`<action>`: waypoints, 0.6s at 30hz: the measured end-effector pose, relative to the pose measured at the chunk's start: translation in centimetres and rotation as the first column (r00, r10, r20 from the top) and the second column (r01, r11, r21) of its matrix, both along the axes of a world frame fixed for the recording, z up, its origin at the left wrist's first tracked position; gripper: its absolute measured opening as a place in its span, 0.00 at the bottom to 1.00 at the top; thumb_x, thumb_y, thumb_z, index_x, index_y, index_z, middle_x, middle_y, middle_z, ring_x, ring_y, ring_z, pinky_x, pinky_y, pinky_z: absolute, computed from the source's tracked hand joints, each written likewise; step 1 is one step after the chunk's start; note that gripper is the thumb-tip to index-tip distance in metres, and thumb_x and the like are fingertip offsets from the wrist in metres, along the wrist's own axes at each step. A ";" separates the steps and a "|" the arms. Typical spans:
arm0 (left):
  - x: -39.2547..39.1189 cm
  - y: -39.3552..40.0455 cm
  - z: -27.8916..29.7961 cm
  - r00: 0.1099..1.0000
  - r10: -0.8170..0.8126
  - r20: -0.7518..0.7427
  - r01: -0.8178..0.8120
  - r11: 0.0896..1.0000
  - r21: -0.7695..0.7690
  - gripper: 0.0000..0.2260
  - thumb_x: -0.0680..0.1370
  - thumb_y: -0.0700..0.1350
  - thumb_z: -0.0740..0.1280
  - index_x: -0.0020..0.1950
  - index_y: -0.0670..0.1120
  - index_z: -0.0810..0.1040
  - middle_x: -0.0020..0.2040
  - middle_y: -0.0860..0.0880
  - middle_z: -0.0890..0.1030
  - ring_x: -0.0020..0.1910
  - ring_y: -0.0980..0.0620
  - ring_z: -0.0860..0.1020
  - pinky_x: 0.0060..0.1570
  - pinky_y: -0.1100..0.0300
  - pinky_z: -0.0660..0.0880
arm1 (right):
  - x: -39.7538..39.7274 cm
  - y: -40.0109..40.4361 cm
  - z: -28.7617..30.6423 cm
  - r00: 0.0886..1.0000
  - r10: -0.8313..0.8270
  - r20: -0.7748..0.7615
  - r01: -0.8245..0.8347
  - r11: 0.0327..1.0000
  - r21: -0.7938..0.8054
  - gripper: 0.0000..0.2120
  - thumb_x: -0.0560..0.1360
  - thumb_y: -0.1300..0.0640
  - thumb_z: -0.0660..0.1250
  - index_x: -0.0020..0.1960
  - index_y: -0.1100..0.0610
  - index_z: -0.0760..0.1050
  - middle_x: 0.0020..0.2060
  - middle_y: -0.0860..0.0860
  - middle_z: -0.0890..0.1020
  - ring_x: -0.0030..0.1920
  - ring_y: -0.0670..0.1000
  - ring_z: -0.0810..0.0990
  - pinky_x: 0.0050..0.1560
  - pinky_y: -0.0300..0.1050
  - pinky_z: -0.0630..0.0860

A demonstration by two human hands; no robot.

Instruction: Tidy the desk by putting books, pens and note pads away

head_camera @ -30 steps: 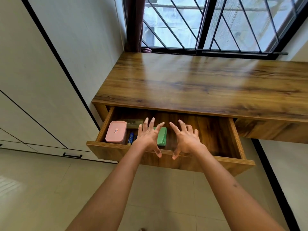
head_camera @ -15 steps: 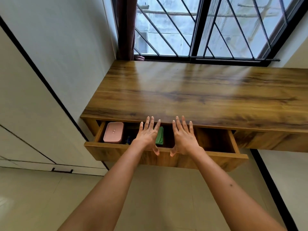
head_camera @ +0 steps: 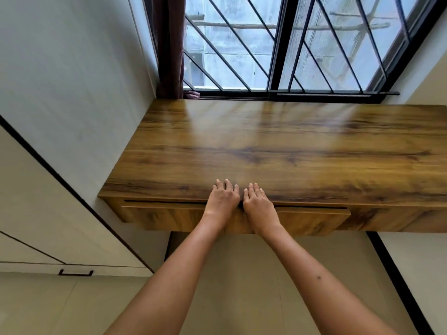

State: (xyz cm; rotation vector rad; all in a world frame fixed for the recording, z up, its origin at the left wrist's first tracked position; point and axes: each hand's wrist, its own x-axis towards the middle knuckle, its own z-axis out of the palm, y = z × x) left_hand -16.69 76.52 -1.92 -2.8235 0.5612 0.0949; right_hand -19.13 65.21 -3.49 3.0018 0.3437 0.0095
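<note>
Nearest, pale tiled floor (head_camera: 242, 274) runs under the wall-mounted desk (head_camera: 278, 151). The drawer (head_camera: 169, 216) sits pushed in, only a thin dark slot above its front. The left hand (head_camera: 222, 198) and right hand (head_camera: 257, 201) lie flat side by side, fingers straight over the desk's near edge, heels against the drawer front. Left, a cabinet (head_camera: 36, 201); far, a barred window (head_camera: 278, 44) and curtain (head_camera: 170, 44).
</note>
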 end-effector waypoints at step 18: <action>1.7 1.6 0.4 0.970 -0.196 0.141 0.206 0.977 -0.059 0.10 0.72 0.47 0.69 0.51 0.46 0.78 0.48 0.42 0.81 0.44 0.44 0.80 0.44 0.54 0.77 | 1.8 -0.5 -1.9 0.989 0.013 0.149 -0.025 0.996 0.083 0.17 0.68 0.51 0.73 0.49 0.64 0.83 0.48 0.61 0.85 0.49 0.57 0.85 0.49 0.50 0.82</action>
